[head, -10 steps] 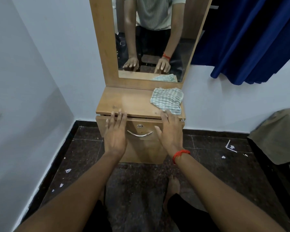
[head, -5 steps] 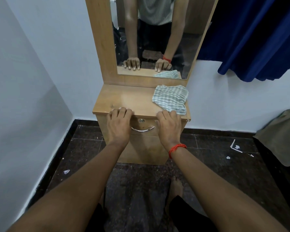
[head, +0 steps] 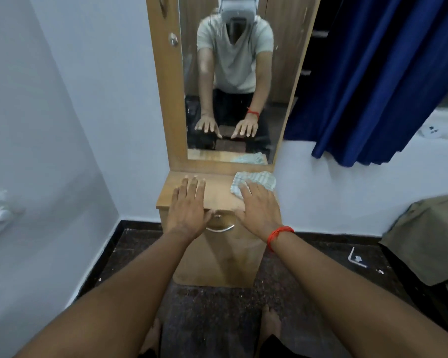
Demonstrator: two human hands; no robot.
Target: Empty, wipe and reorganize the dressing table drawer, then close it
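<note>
Half a second ago both hands had their fingers curled over the near edge of the table (head: pixel 217 195). Now they reach farther in and lie flat over the top. The view has also lifted, so the mirror (head: pixel 233 73) shows much more of the person than before.

The left hand (head: pixel 189 210) is over the left half of the top, its fingers straight and slightly spread. Its grip is wide and holds nothing. The right hand (head: pixel 260 211), with a red thread (head: pixel 279 235) round its wrist, is over the right half, and its grip is equally wide. Its fingertips overlap the near edge of the striped cloth (head: pixel 259 180), which is bunched at the far right corner of the top, against the mirror frame, as it was earlier. Whether the palms press on the wood I cannot tell.

The drawer (head: pixel 224 221) is shut, just below the near edge of the top and under the heels of both hands. Its curved metal handle (head: pixel 220 229) and keyhole (head: pixel 217 216) show in the gap between the wrists, and neither hand touches them. Its contents are hidden behind the closed front.

A blue curtain (head: pixel 373 73) hangs to the right of the mirror. The floor (head: pixel 217 306) is dark and speckled, with the person's bare feet at the near edge.
</note>
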